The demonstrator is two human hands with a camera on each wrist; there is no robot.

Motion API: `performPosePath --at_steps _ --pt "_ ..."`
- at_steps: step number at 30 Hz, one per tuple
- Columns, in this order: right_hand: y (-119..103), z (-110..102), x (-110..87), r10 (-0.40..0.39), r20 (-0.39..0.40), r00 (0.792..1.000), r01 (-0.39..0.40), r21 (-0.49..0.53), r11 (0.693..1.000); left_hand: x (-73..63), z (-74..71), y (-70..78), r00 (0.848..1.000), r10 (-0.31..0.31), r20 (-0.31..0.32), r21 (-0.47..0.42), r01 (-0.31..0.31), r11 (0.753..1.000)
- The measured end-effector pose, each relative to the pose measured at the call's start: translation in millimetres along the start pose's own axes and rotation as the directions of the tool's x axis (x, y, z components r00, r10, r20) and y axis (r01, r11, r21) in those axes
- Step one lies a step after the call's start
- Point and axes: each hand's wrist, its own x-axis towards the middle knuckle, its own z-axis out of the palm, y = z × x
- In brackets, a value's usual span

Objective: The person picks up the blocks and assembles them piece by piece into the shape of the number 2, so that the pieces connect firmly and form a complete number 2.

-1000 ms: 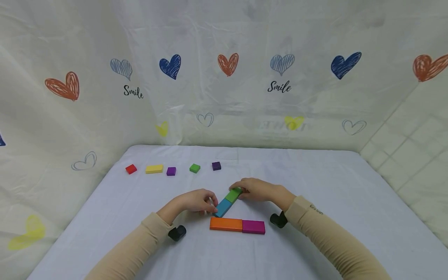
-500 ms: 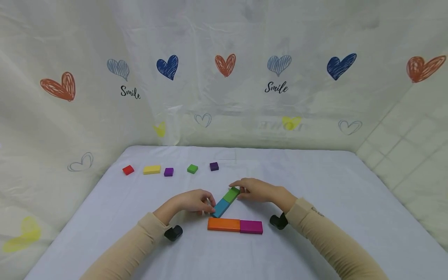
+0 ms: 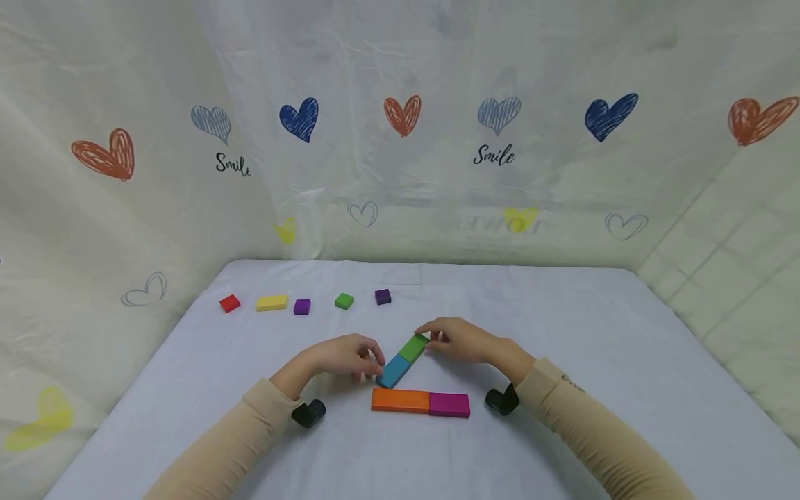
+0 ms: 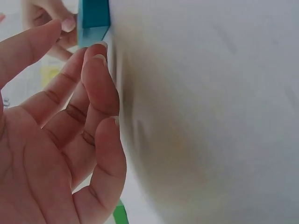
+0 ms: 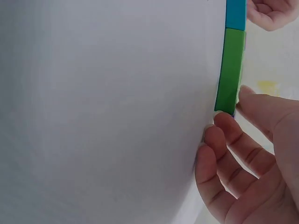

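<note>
A blue block (image 3: 394,371) and a green block (image 3: 414,348) lie end to end on the white cloth, in a slanting row. My left hand (image 3: 348,355) is beside the blue block's near end, its fingers loosely bent. In the left wrist view, those fingertips are close to the end of the blue block (image 4: 95,16); whether they touch it is unclear. The right hand (image 3: 465,340) is at the far end of the green block, thumb and fingertips around its corner (image 5: 230,70) without a visible grip. Just in front lie an orange block (image 3: 400,401) and a magenta block (image 3: 449,405), joined end to end.
Along the back left of the white-covered table (image 3: 562,312) lie a red block (image 3: 230,303), a yellow block (image 3: 271,303), a purple block (image 3: 302,307), a small green block (image 3: 344,301) and a dark purple block (image 3: 383,297). A curtain (image 3: 400,173) with printed hearts hangs behind.
My right hand has shifted slightly to the right relative to the green block's end. The left hand and all the blocks have hardly moved; the head view has shifted a little.
</note>
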Motion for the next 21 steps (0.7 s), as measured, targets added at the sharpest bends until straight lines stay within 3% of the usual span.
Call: performPosePath --at_steps 7,13,21 --pt "3 1 -1.0 0.002 -0.013 1.000 -0.002 0.032 0.999 -1.6 -12.5 -3.8 0.999 0.007 -0.042 -0.002 -0.007 1.000" --pt "7 2 -2.5 -0.014 -0.009 1.000 0.015 0.054 0.998 -2.1 -25.4 -11.1 0.992 0.028 -0.121 -0.007 -0.029 1.000" --pt "8 5 -10.6 -0.038 0.036 0.999 0.034 0.103 0.994 1.5 -43.0 -22.9 0.956 0.025 -0.291 -0.034 -0.036 0.999"
